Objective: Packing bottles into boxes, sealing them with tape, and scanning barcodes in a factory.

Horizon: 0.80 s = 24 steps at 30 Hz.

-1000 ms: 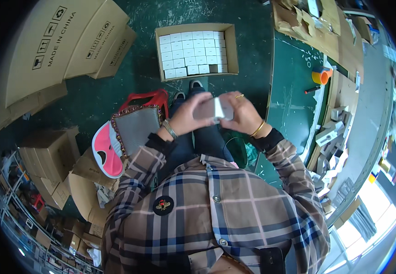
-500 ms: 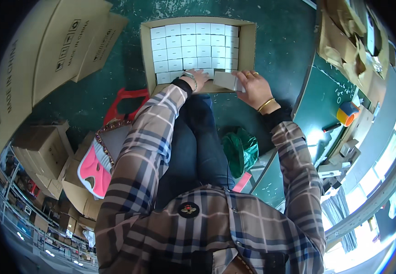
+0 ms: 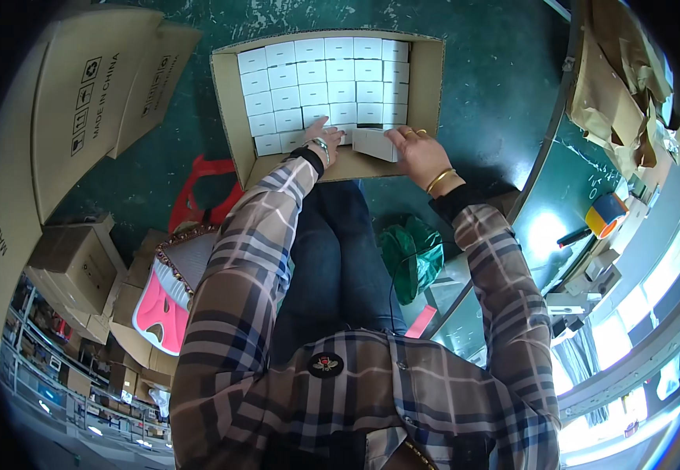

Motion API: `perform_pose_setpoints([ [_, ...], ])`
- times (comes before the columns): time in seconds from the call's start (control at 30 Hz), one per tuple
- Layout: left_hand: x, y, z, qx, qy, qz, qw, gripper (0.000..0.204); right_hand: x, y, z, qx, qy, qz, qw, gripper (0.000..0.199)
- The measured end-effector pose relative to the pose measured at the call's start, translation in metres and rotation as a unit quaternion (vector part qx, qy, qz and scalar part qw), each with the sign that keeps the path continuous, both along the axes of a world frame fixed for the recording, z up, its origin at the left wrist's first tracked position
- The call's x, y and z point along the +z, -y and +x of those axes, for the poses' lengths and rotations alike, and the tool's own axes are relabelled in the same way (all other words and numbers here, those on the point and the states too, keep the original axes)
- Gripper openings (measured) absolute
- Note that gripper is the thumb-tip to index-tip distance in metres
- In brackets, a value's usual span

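White boxes [image 3: 309,72] stand in close rows inside a brown cardboard carton [image 3: 426,98] on the green floor [image 3: 489,94], just beyond the wearer's knees, and that is where I keep my attention. A second ago I had both hands around one box above the lap; now it has gone across to the carton, and the two hands have parted. My right hand [image 3: 425,157] holds that white box [image 3: 375,144] pinched at its right end, thumb and fingers closed on it, at the near right part of the carton. Half a second ago it was at the near side too; now it sits tilted inside the near wall, just short of a dark gap in the nearest row. My left hand [image 3: 324,141] lies over the near row to the left of that gap, fingers spread; I cannot tell how hard it presses, and I see nothing gripped in it.

For the packing, I judge that carrying is over and fitting has begun: the box still needs squaring up with its neighbours. If it goes in at this angle, I think a corner could catch on the boxes beside the gap.
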<state>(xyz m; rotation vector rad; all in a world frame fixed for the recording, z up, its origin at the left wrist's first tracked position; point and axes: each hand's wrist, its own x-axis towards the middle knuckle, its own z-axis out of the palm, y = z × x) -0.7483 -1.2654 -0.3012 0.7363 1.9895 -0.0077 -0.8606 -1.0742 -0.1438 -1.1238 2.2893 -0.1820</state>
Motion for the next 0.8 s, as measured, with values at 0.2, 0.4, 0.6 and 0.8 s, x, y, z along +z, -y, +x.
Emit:
perform_pose_setpoints([
  [0.2, -0.005, 0.004, 0.0, -0.036, -0.014, -0.014, 0.999, 0.054, -0.024, 0.001, -0.006, 0.041, -0.003, 0.068, 0.997, 0.028],
  [0.4, 0.022, -0.011, -0.016, 0.211, 0.062, 0.057, 0.974, 0.067, -0.025, 0.019, 0.014, 0.101, -0.014, 0.131, 0.986, 0.026],
  [0.6, 0.029, -0.027, -0.017, 0.216, 0.046, 0.007, 0.975, 0.083, -0.019, 0.031, 0.022, 0.113, -0.033, 0.129, 0.985, 0.022],
  [0.8, 0.019, -0.033, -0.02, 0.21, 0.055, -0.005, 0.976, 0.076, -0.019, 0.03, 0.021, 0.132, -0.051, 0.127, 0.982, 0.031],
])
